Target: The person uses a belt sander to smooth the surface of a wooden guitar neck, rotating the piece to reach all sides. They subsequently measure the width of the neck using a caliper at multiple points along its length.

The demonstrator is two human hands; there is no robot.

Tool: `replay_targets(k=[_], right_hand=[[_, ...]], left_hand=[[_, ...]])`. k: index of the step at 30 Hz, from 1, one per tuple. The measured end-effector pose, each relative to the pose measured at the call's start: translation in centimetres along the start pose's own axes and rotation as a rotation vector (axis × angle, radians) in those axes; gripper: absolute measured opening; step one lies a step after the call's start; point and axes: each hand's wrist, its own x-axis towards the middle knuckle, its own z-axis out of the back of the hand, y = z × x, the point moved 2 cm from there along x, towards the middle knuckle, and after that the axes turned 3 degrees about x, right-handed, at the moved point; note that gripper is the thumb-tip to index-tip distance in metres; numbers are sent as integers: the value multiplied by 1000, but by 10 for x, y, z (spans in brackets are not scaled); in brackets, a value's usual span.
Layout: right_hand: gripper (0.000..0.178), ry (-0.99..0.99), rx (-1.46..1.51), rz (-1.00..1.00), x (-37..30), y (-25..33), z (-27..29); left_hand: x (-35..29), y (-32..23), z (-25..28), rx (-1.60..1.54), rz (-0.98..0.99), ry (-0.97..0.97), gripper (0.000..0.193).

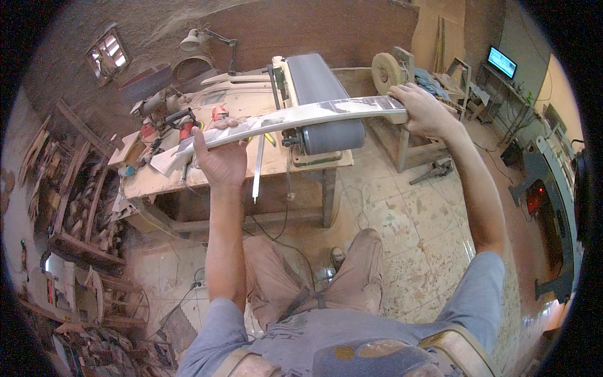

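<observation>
Now the left hand [221, 164] is wrapped around the left part of the board [295, 117], while the right hand [422, 110] grips its right end. A long, bowed piece, this: pale along the near edge, dark and patchy on top. It spans the grey, rounded roller [333, 138] (touching or not, I can't tell), with the flat belt [314, 78] stretching away beyond. Left of that, a dusty wooden table [146, 183] carries a red tool [186, 131]; tiled floor [396, 220] below right. Farther back, a jointed lamp [190, 41], a brown panel [314, 28] and, far right, a lit screen [502, 61].
</observation>
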Motion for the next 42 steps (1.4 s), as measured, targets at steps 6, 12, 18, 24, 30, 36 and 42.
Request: replay_targets(k=[6,12,18,24,30,36,42], right_hand=[[26,-633,-463,11,3,19,-29],[43,-291,-155,23,0,20,-16],[48,268,199,-116,5,15,29],[50,165,113,-110,-11,-16,17],[39,-301,-255,-30,-34,-24,-11],[33,-642,-568,-27,-18,0,-28],[32,-748,-560,28,-1,28,-30]], left_hand=[[8,-10,-4,-165,8,78,48],[0,-15,2,-65,6,166,37],[-6,-14,1,3,-6,-33,39],[8,11,1,63,23,-15,31],[19,27,-11,-116,17,176,35],[30,7,2,-286,10,157,40],[32,-21,18,-373,-37,289,31]])
